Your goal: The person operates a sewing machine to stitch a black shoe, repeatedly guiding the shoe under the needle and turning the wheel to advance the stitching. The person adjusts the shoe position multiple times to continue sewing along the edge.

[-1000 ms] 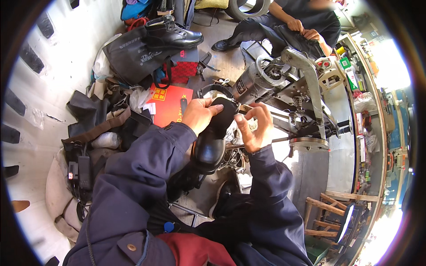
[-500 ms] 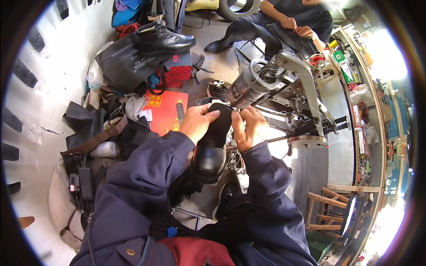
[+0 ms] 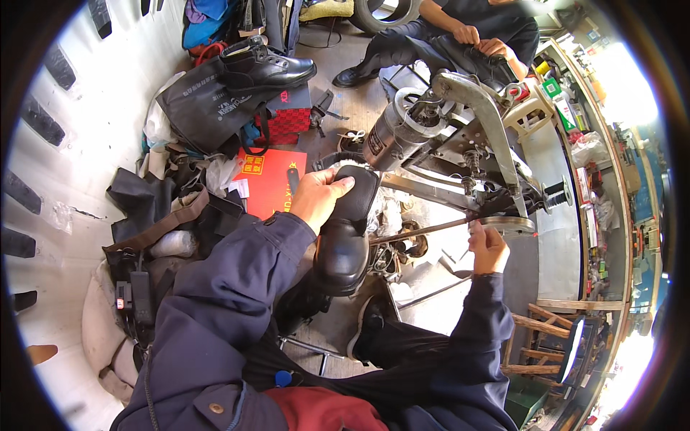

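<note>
My left hand (image 3: 316, 201) grips a black leather shoe (image 3: 341, 260), thumb pressed on its upright, soft dark flap. The shoe's rounded toe points toward me, and the flap's far end is close to the metal arm of a hand-cranked sewing machine (image 3: 402, 133). Off to the right, my right hand (image 3: 490, 249) has its fingers closed at the near left rim of the machine's flat hand wheel (image 3: 509, 225). Just what the fingertips pinch there is partly hidden. The needle area is not clearly visible.
Another person (image 3: 474, 43) sits at the far right, both hands on a dark item. A black boot (image 3: 266, 63) rests on a dark bag at the back left, near a red box (image 3: 272, 183). A wooden stool (image 3: 539, 345) stands at right, beside crowded shelves.
My right hand has left the shoe's flap and moved right and nearer, onto the hand wheel. The machine's head has turned or shifted slightly. My left hand still holds the shoe.
</note>
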Tool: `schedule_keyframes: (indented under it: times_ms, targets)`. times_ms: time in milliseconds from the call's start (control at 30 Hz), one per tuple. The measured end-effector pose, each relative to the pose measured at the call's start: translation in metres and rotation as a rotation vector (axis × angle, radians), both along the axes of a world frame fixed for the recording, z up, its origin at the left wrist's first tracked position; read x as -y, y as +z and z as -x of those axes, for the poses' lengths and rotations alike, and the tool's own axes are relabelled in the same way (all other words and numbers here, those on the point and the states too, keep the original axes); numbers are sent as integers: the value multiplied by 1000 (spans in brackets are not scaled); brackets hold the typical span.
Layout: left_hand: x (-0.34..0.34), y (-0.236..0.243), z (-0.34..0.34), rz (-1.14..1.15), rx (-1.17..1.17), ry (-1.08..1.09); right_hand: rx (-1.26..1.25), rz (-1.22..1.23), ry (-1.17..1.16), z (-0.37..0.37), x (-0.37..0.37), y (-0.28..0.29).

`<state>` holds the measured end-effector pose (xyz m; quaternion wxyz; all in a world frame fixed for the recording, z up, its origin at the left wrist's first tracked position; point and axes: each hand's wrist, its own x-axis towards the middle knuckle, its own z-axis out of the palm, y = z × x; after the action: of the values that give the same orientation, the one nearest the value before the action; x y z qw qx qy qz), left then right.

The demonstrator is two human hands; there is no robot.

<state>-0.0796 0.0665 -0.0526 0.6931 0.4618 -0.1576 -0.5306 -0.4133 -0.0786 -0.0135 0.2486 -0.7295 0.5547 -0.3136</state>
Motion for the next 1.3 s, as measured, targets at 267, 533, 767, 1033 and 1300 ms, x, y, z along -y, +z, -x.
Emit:
schedule_keyframes:
  times_ms: [267, 533, 767, 1033, 1300]
  targets:
    - [1, 3, 1, -19, -36, 11, -126, -445, -102, 53, 39, -67]
    - [0, 2, 2, 4, -12, 22, 46, -217, -4, 20, 20, -37]
    - [-1, 7, 4, 23, -29, -13, 170, 190, -175, 78, 58, 16]
    - [0, 7, 5, 6, -77, 1, 247, -92, -382, 129, 102, -96]
    - [-1, 10, 6, -17, -89, 2, 290, -250, 162, 43, 33, -28]
